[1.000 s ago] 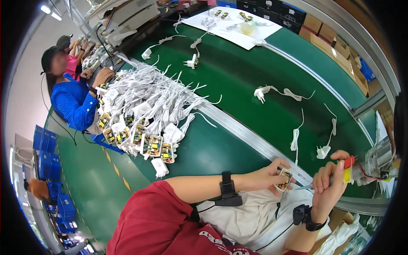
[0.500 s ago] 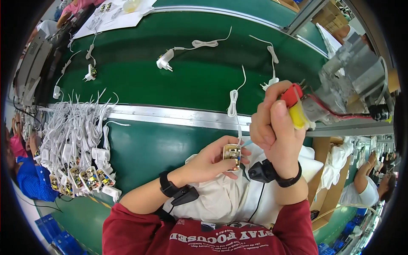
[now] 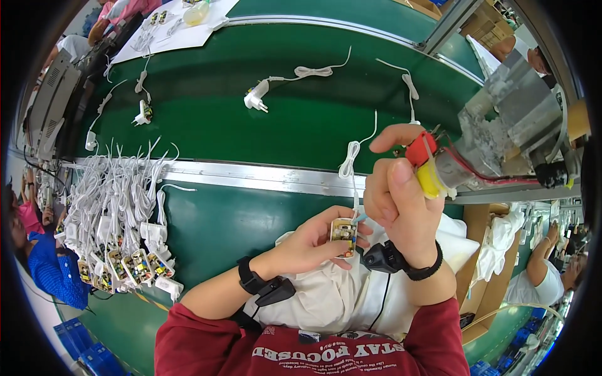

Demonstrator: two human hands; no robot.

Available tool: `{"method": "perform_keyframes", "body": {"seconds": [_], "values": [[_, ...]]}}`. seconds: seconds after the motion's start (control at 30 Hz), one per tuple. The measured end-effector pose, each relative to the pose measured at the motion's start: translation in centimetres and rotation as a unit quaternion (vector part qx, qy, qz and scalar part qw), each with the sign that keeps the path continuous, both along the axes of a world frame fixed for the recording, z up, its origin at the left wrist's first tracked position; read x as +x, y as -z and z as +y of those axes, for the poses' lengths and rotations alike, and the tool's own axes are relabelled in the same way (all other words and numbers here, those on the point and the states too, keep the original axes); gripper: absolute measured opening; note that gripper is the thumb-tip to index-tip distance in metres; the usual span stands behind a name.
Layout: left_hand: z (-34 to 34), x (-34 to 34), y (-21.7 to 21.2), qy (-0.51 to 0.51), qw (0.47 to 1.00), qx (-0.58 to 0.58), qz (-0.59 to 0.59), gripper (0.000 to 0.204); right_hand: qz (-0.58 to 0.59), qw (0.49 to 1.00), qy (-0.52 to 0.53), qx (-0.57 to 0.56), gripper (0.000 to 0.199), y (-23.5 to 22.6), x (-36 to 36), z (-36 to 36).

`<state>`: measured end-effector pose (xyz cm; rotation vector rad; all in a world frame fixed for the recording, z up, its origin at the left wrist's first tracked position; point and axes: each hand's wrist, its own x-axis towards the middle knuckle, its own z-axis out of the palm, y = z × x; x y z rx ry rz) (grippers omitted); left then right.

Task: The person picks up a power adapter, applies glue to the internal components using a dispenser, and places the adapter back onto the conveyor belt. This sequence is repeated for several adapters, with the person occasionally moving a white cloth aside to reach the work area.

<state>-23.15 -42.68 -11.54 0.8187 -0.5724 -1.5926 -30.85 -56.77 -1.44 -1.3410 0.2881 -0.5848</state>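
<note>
My left hand (image 3: pixel 313 243) grips an open white power adapter (image 3: pixel 343 237), thumb across its lower end. The circuit board inside faces up. Its white cable (image 3: pixel 350 160) runs away over the metal rail onto the green belt. My right hand (image 3: pixel 401 197) is closed round a tool with a red and yellow end (image 3: pixel 428 175), wires running off it; the index finger is raised over the red part. A thin light-blue tip (image 3: pixel 360 218) shows below that hand at the adapter's upper edge; whether it touches the board I cannot tell.
Several open adapters with bundled cables (image 3: pixel 128 219) lie heaped at the left. On the green belt (image 3: pixel 207 113) lie more adapters, one at the middle (image 3: pixel 256 97). A cloudy clear container (image 3: pixel 508 100) hangs at the right, above a cardboard box (image 3: pixel 480 282). Other people sit at both sides.
The adapters on the belt have shifted slightly right. My left hand and its adapter are slightly nearer me. My right hand has dropped slightly, its index finger lifting off the red part.
</note>
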Motion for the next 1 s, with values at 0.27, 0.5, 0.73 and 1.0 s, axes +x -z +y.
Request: {"method": "perform_keyframes", "body": {"seconds": [0.27, 0.5, 0.73, 1.0], "values": [[0.0, 0.8, 0.6, -0.07, 0.995, 0.05, 0.046, 0.04, 0.007, 1.0, -0.02, -0.011, 0.025, -0.7, -0.5, 1.5], [0.4, 1.0, 0.6, -0.088, 0.993, 0.041, 0.074, 0.04, 0.043, 0.999, -0.004, -0.021, 0.014, -0.3, -0.9, 1.7], [0.3, 1.2, 0.5, -0.085, 0.993, 0.026, 0.079, 0.039, 0.017, 1.0, 0.001, 0.001, 0.015, -0.1, -0.6, 1.8], [0.2, 1.0, 0.5, -0.075, 0.976, 0.007, 0.206, 0.039, 0.03, 0.999, -0.01, -0.007, 0.017, -0.5, -0.5, 2.3]]}}
